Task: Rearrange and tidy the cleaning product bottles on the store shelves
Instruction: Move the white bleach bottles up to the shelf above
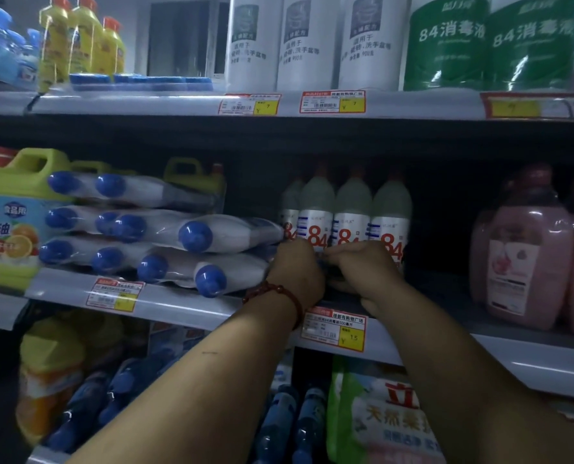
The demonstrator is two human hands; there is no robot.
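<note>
At frame centre, left hand (295, 272) and right hand (362, 267) meet low against the 84 bottles (352, 222); grip indeterminable. Probable step: aligning. Next: square the row.

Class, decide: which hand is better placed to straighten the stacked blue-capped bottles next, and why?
Probably the left hand: it is right beside the blue-capped bottles, while the right hand lies farther right, at the 84 bottles.

head camera | faces forward, slightly down | close — right up to the middle shelf (185, 306) | sole view
</note>
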